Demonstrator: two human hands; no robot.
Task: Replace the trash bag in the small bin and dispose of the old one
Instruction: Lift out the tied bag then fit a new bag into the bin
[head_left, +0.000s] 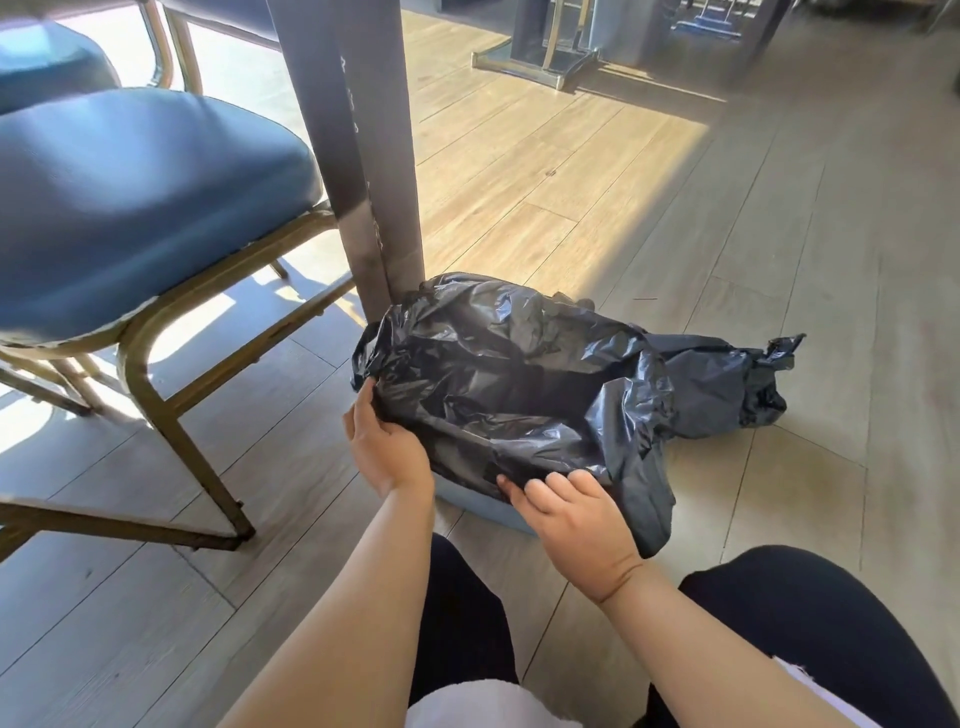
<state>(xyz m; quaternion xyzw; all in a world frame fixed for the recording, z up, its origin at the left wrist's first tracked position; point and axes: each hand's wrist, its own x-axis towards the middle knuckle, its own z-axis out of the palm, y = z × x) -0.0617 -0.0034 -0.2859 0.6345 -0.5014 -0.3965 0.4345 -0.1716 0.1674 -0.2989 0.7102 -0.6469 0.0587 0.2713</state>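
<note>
Bin (483, 506): small, pale blue, set on the wood-plank floor (727, 218) just beside a dark table leg (353, 145); only a strip of its near wall is seen below the plastic. New bag (498, 374): black, crumpled, draped over the bin's mouth, one side hanging down at the right. Left hand (387, 447): fingers curled round the bag's left edge, which is gripped. Right hand (576, 512): bag's near edge pinched at the bin's rim. Old bag (727, 384): black, knotted at the top, laid on the floor to the right, touching the new bag. Chair (140, 208): blue cushion, gold frame, left of the leg.
</note>
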